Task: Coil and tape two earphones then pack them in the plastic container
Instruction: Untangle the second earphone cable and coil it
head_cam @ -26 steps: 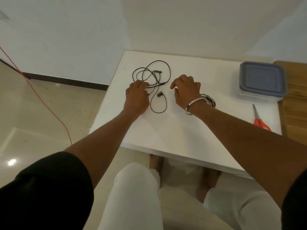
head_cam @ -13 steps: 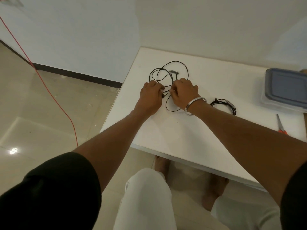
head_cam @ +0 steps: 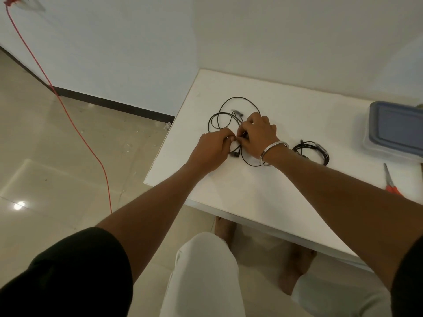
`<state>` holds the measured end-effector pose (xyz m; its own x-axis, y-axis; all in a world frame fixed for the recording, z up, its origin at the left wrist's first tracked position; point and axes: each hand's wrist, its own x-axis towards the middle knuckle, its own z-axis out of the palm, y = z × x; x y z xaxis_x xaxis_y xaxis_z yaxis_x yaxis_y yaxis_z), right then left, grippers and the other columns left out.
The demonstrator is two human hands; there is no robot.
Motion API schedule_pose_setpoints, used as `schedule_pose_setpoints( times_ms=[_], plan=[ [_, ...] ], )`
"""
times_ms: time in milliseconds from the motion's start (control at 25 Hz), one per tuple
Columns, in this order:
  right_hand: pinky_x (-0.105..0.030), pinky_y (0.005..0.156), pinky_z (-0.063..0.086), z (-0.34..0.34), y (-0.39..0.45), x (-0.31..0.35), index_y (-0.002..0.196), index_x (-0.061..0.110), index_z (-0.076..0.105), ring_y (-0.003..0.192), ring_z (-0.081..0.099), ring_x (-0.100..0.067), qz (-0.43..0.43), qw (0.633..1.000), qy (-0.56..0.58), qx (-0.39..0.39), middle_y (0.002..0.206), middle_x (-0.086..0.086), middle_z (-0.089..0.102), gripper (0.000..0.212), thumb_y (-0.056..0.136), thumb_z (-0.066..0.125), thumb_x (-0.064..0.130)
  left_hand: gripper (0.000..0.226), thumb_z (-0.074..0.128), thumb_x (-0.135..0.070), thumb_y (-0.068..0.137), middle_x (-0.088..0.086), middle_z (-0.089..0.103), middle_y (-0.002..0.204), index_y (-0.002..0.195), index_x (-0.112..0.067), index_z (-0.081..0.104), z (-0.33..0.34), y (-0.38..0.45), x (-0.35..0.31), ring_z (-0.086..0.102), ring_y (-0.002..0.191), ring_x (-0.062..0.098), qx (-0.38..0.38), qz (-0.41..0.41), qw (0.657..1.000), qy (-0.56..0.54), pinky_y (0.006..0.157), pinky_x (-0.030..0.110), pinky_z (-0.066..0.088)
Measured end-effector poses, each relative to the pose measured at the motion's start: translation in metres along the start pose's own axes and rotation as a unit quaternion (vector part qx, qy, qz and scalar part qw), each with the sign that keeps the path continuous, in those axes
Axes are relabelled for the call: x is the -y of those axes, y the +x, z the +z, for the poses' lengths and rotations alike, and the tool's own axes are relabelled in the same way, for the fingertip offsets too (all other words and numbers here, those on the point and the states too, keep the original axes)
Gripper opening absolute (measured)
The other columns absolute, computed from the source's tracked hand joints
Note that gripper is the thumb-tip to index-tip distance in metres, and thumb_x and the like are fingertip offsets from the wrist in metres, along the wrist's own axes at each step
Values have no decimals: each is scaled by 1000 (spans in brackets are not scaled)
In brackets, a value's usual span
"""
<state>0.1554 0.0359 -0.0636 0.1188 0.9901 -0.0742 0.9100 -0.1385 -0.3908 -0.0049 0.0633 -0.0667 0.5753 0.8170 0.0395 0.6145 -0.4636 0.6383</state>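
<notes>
white table (head_cam: 263, 202), hands seemingly pinching earphone (head_cam: 238, 104)

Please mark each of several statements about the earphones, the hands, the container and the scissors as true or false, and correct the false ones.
1. Both hands, the left hand and the right hand, pinch the cable of the loose earphone. True.
2. The coiled earphone lies inside the plastic container. False: it lies on the white table, beside the right wrist, apart from the container.
3. The container has its lid on. True.
4. The scissors lie at the left edge of the table. False: they lie near the right edge, in front of the container.
5. The right wrist wears a metal bangle. True.
</notes>
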Motion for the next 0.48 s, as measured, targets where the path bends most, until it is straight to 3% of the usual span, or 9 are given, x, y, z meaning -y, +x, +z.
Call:
schedule_pose_setpoints(
  times_ms=[120,240,360,480],
  plan=[
    [-36,82,31,-4,-18,0,93,21,66,112,40,-25,-36,999,34,-8,117,0,48,10,85,64,27,19,56,-14,94,-1,60,99,112,-16,60,-7,-13,-1,57,78,6,-28,-5,999,-24,74,26,50],
    [-38,87,36,-26,-29,8,93,22,63,107,48,-18,-62,990,125,-29,105,8,58,6,89,59,25,36,69,-17,85,2,50,122,120,-19,61,-17,-13,-5,52,104,14,-69,25,997,14,87,28,44],
    [-37,81,49,-57,-37,18,93,18,56,83,63,-17,-69,968,239,-43,82,4,66,5,93,52,21,13,57,-22,95,-2,65,107,102,-19,67,-33,-8,-26,58,101,17,-59,40,997,5,87,36,45],
    [-35,67,50,-86,-46,23,95,16,54,68,61,-22,-45,962,255,-82,78,-7,65,5,94,51,19,18,48,-22,100,3,70,81,98,-13,64,-60,-7,-53,62,75,8,-56,4,994,-91,67,14,42]
  ],
)
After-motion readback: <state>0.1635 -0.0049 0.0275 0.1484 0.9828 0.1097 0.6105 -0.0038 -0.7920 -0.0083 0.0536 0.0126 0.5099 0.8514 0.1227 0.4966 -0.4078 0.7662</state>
